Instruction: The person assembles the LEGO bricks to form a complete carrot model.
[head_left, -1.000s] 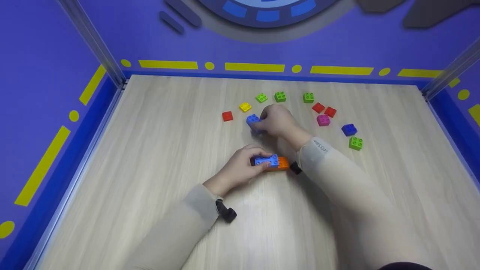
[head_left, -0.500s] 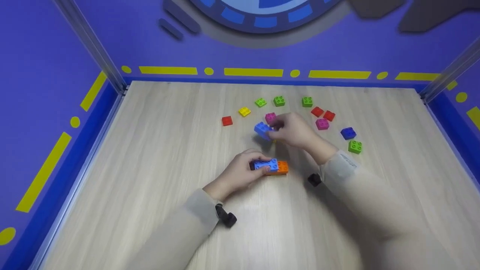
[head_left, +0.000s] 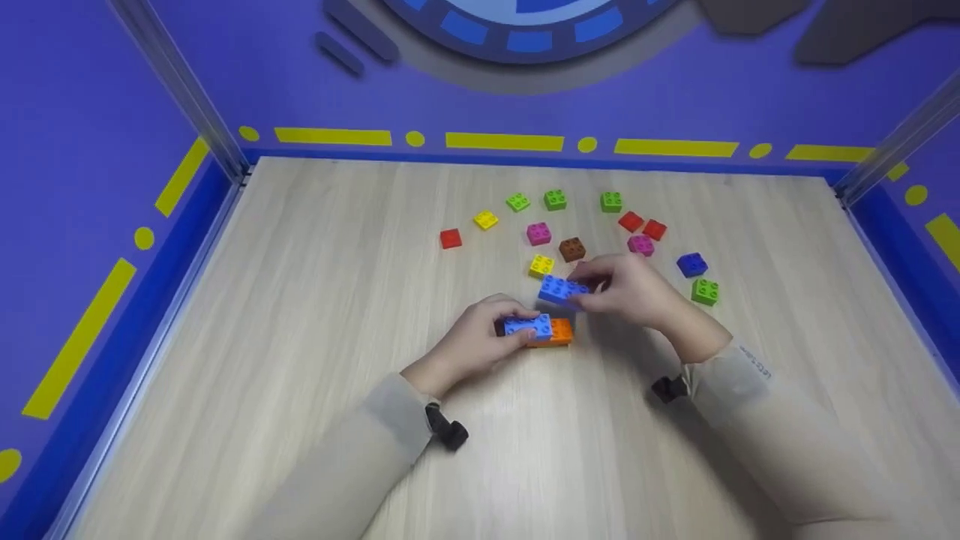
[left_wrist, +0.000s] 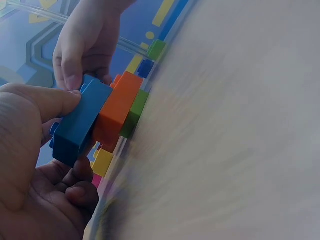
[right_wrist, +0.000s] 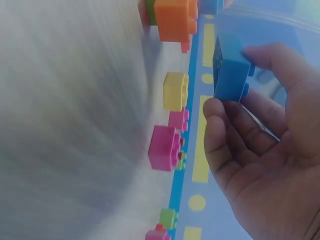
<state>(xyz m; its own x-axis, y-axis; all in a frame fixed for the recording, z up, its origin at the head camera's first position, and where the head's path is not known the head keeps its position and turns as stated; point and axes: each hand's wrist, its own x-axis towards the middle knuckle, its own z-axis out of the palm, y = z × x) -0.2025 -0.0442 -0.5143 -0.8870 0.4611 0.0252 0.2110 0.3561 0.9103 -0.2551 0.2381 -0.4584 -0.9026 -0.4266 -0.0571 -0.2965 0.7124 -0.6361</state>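
My left hand (head_left: 484,334) grips a blue brick (head_left: 529,327) that sits on an orange brick (head_left: 561,332), offset to the left. Below the orange one, a green brick (left_wrist: 134,115) shows in the left wrist view. Between thumb and fingers, my right hand (head_left: 626,289) pinches a second blue brick (head_left: 559,289), lifted off the table just behind the stack and apart from it in the head view. Its studs face up. Behind it lie a yellow brick (head_left: 541,266) and a brown brick (head_left: 572,249). A pink brick (right_wrist: 164,147) near the right hand is mostly hidden in the head view.
Loose bricks form an arc farther back: red (head_left: 451,238), yellow (head_left: 486,220), pink (head_left: 538,233) and several green ones, one at the back (head_left: 555,199). Dark blue (head_left: 692,264) and green (head_left: 705,291) bricks lie to the right. Blue panels wall the table's back and sides.
My right hand has carried its blue brick right and nearer, off the table toward the stack. This uncovered pink, yellow and brown bricks. The left hand has kept its hold on the stack.
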